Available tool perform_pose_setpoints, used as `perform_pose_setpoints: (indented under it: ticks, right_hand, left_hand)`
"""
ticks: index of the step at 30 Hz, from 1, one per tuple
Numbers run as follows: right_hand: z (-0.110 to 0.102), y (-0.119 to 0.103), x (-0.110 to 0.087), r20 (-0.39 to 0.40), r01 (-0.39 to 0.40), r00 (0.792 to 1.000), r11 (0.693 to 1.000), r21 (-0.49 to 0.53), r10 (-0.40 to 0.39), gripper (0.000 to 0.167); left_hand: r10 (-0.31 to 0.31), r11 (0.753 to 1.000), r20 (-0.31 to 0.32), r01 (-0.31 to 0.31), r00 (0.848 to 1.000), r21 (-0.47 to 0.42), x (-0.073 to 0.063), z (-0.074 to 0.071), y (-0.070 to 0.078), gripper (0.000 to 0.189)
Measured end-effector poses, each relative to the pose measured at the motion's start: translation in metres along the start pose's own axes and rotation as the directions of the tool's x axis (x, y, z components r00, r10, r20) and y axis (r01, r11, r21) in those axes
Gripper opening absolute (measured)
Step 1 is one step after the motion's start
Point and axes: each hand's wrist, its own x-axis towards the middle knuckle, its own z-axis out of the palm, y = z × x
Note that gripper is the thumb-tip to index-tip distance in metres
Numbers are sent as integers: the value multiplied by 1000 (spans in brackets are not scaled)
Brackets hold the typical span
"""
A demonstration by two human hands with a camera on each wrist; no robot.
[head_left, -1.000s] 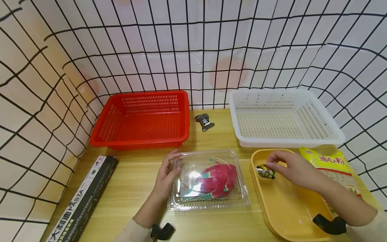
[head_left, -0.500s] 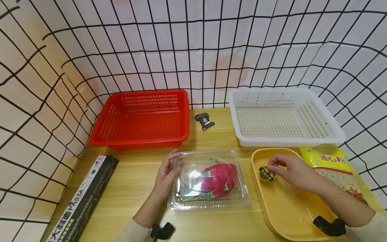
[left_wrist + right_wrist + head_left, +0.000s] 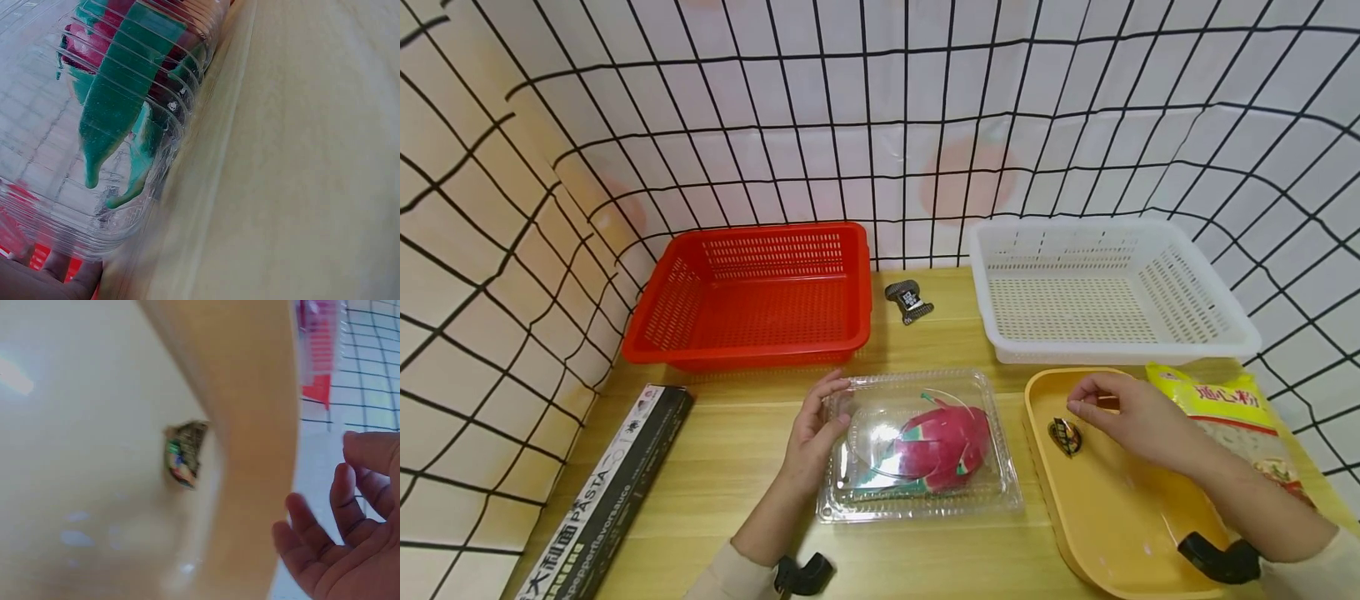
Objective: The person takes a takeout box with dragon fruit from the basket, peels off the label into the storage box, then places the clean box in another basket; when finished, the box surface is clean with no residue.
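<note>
Because the right hand [image 3: 1138, 421] hangs over the far part of the yellow tray [image 3: 1120, 525], it is by far the nearer hand to the small dark foil-wrapped packet [image 3: 1064, 437]. Its fingers are loosely bent and hold nothing; a gap shows between thumb and forefinger. From those fingertips the packet lies left and a little toward the person, apart from them, within the tray and close beside its left wall. Its long axis seems to slant from far left to near right, roughly along that wall, though blur in the right wrist view leaves whether it lies flat uncertain.

Well across to the left, the left hand [image 3: 816, 429] touches the left edge of the clear clamshell container [image 3: 925, 510], fingers extended by its far-left corner and not wrapped round it. A pink dragon fruit [image 3: 953, 446] with green scales is inside, toward the right. The container sits between the left hand and the tray.

Farther out, a macaroni bag [image 3: 1225, 400] lies right of the tray, a white basket [image 3: 1120, 352] beyond it. Behind the left hand is a red basket [image 3: 767, 357], and between the baskets lies a black twist-wrapped piece [image 3: 910, 302]. A pasta box [image 3: 606, 492] slants at far left.
</note>
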Motion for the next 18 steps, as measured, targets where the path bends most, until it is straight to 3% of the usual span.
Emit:
perform_pose_setpoints:
  ticks: [4,9,11,14,18]
  right_hand:
    - [-18,-2,-1,-63,-30,998,1000,6,31,26]
    - [-44,6,5,-189,-12,982,1000,19,16,27]
    - [-54,15,10,-206,-9,979,999,34,16,28]
    - [-69,31,19,-172,-16,985,999,47,24,34]
    - [-86,52,33,-54,-13,998,1000,28,15,41]
  left_hand:
    - [13,1000,1,-13,1000,-6,0,0,0,43]
    - [23,1000,1,-23,1000,-2,0,0,-1,44]
    - [27,1000,1,-27,1000,1,0,0,-1,44]
    - [32,999,4,-32,999,2,1,0,-1,44]
    - [36,999,8,-36,999,-1,1,0,-2,43]
